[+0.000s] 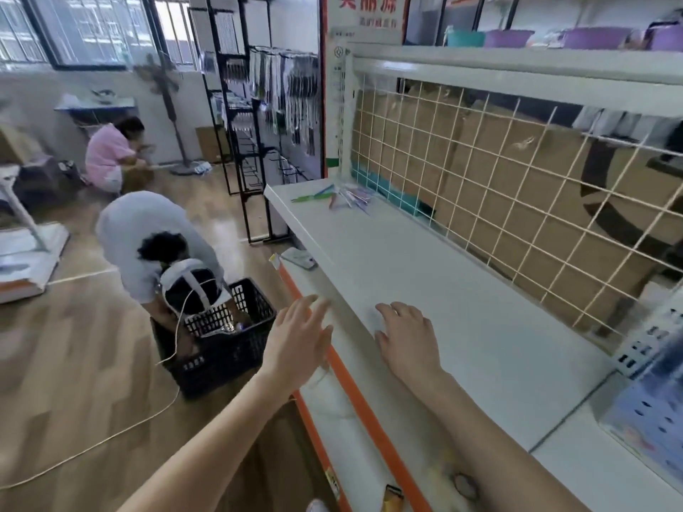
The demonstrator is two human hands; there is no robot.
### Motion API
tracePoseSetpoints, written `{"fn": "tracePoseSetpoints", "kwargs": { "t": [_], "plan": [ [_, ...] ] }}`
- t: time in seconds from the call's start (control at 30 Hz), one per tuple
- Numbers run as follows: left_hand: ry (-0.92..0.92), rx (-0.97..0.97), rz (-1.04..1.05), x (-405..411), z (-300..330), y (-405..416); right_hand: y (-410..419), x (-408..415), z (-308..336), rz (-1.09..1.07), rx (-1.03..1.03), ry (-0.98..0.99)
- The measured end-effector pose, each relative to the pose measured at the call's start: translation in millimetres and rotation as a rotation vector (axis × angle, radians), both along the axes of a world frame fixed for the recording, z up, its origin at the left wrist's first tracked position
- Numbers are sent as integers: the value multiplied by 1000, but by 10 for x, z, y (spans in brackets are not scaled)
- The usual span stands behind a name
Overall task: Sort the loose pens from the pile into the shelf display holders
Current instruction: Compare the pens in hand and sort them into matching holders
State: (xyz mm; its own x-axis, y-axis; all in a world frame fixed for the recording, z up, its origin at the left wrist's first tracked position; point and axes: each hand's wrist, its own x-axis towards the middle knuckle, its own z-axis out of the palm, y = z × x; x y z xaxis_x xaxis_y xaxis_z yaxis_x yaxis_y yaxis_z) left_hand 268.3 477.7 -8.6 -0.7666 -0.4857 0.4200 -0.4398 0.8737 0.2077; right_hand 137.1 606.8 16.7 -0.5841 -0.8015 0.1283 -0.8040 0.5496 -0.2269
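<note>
Sorting looks unstarted: the small pile of loose coloured plastic pens point(342, 197) lies at twelve o'clock, at the white metal shelf's point(462, 312) far end. Left hand point(299, 345) and right hand point(406, 338) are empty, fingers loosely spread. No holders visible.

We see a smooth white shelf point(425, 267), faintly glossy like painted metal, backed by a cream coated wire grid point(480, 171) over matt brown cardboard point(536, 186). Lower left, the wood-grain floor point(74, 345) shines; the black crate point(221, 349) looks like plastic.
</note>
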Motion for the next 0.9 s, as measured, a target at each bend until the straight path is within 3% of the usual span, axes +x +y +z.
{"fn": "tracePoseSetpoints", "kwargs": {
  "t": [0.37,0.9],
  "plan": [
    [-55,50,36,-1103,198,-1937,-1931,-1187,158,-13,-41,-81],
    [-127,196,-31,-2232,129,-3952,-3734,-2100,76,-201,-228,-253]
  ]
}}
